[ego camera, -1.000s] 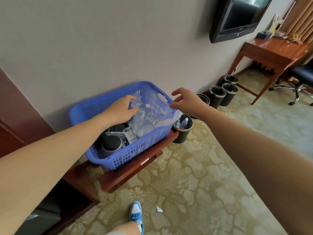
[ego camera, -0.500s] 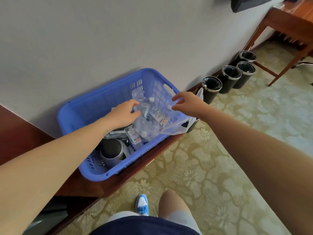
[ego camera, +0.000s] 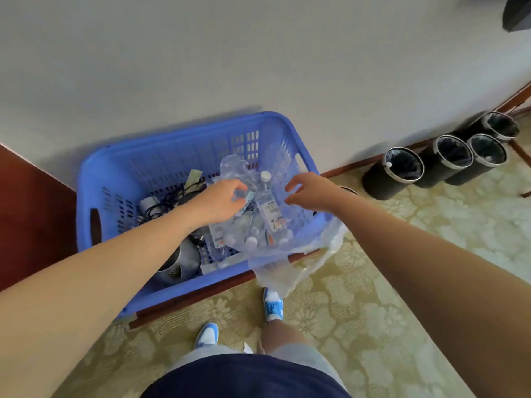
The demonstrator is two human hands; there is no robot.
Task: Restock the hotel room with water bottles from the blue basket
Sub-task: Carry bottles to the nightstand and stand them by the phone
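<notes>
The blue basket point(ego camera: 172, 139) stands on a low wooden bench against the wall. Its right half holds a clear plastic bag point(ego camera: 275, 271) with several water bottles; one white-capped bottle point(ego camera: 265, 196) lies uppermost. The bag's loose end hangs over the basket's front rim. My left hand point(ego camera: 221, 199) reaches into the basket, its fingertips pinched on the bag's film beside a blue bottle label. My right hand point(ego camera: 310, 193) is at the right rim with curled fingers on the bag's other side. How firmly the right hand holds the film is unclear.
The basket's left half holds a metal kettle-like pot point(ego camera: 178, 262) and dark cables point(ego camera: 178, 193). Three black waste bins point(ego camera: 402, 173) stand along the wall to the right. Patterned carpet point(ego camera: 373, 297) covers the floor, and my blue-white shoes point(ego camera: 273, 304) are just before the bench.
My view has tilted down and closer over the basket. Both hands have moved onto the bag, and its loose end now drapes further over the front rim.
</notes>
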